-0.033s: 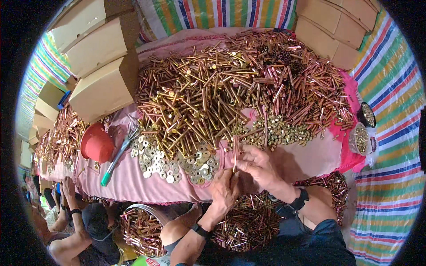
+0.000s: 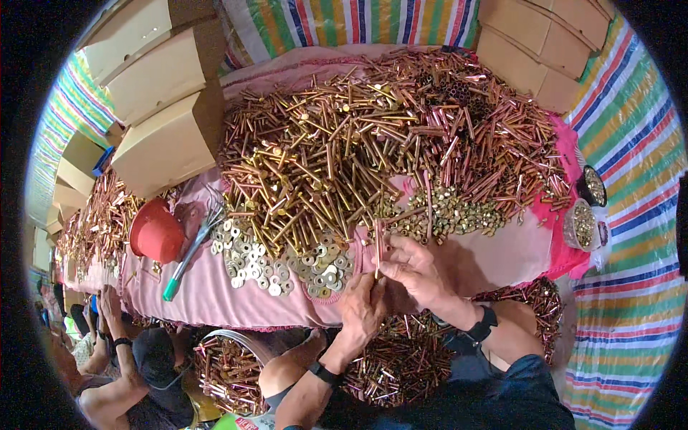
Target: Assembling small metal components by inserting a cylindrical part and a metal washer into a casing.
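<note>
Above the table's front edge, both my hands grip one upright, copper-coloured sleeve anchor bolt (image 2: 379,245). The fingers of my left hand (image 2: 360,307) pinch its thin lower end. My right hand (image 2: 421,276) closes around its upper part from the right, thumb and fingertips against the wider tube. Just beyond my hands lie a spread of silver washers (image 2: 283,264) on the left and a heap of small brassy nuts (image 2: 459,213) on the right. Behind these rises a big pile of long gold-toned bolts (image 2: 322,158), merging on the right with reddish tubes (image 2: 502,154).
Left on the pink cloth (image 2: 236,304) are a red plastic tub (image 2: 159,233) and a green-handled brush (image 2: 188,261). Cardboard boxes (image 2: 168,143) are stacked behind. Bowls of nuts (image 2: 582,226) stand far right. Below the table sit containers of metal parts (image 2: 228,369). Another person's arm (image 2: 118,365) is at lower left.
The bolt's upper end and my right fingertips have shifted very slightly left. Everything else looks the same.
</note>
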Tool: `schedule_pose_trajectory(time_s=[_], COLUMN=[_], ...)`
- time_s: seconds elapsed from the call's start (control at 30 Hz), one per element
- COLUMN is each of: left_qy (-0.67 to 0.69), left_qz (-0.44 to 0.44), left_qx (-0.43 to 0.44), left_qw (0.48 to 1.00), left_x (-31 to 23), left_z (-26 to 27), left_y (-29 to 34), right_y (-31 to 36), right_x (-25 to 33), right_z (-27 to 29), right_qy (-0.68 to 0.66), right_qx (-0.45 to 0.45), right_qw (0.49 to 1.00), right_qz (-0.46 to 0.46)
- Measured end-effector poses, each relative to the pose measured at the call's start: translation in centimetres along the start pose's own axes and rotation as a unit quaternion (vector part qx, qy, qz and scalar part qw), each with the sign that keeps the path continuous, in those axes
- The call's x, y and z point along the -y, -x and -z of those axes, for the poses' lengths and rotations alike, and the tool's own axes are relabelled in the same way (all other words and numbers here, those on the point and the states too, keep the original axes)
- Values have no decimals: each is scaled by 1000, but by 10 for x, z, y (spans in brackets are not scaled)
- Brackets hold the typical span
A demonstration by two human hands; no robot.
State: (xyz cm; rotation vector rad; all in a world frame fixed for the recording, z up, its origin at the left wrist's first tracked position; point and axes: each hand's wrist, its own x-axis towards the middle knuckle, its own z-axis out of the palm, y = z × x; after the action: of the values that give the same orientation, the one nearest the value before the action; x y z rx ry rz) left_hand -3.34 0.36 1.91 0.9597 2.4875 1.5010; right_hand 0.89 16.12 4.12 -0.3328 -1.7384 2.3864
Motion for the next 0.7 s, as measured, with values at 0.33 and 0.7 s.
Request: schedule_pose_trajectory(time_s=[0.33,0.7], left_qy=[18,19], left_qz=[7,21], left_qx=[17,42], left_qw=[1000,999], left_x=[1,11], left_z=[3,4], left_y=[1,6], right_y=[13,17], right_x=[18,32], right_z=[-9,-7], right_qy=[239,511], right_qx=[-23,2], right_qw=[968,845], right_qz=[74,159])
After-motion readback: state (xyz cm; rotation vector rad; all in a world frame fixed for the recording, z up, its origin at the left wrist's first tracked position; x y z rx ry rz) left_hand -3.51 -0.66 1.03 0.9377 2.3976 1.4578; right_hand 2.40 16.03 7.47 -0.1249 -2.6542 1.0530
